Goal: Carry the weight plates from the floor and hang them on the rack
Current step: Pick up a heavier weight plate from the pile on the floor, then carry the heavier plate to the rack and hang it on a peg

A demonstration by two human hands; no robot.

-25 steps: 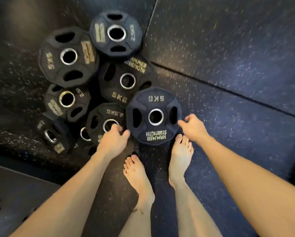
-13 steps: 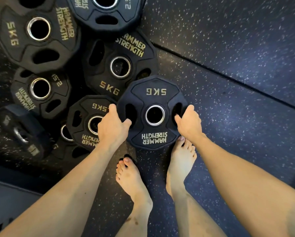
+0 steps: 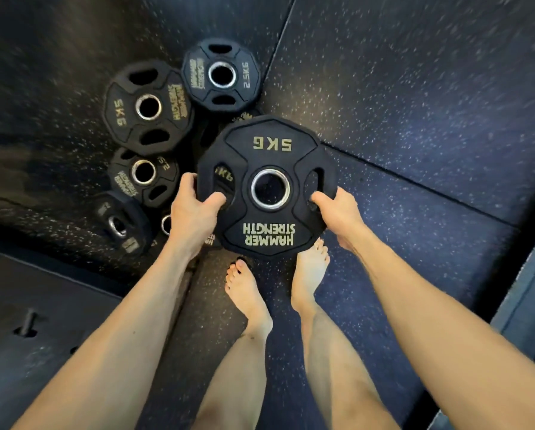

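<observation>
Both our hands, left and right, grip the 5 kg plate by its side slots, thumbs hooked in, above the pile.

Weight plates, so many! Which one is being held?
The big 5KG plate in the middle: the left hand and right hand grip its side slots. The other plates, like the 2.5KG plate at the top, lie on the floor untouched.

"5KG", "HAMMER STRENGTH" on held plate; apparently "2.5KG" on top plate
</observation>
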